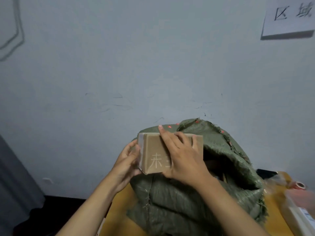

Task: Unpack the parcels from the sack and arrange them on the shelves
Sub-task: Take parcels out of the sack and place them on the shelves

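box [154,150]: brown cardboard, held up above the open sack [187,198]
left hand [127,163]: fingers curled round the box's left end
right hand [183,159]: spread over its front, fingertips hooked over the top edge
sack: green, standing on the bench [119,206]

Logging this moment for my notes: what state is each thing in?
Brown cardboard parcel: held above the sack, out of it.
Green woven sack: mouth open, standing on the yellow surface.
Left hand: grips the parcel's left end.
Right hand: fingers curled over the parcel's front and top.
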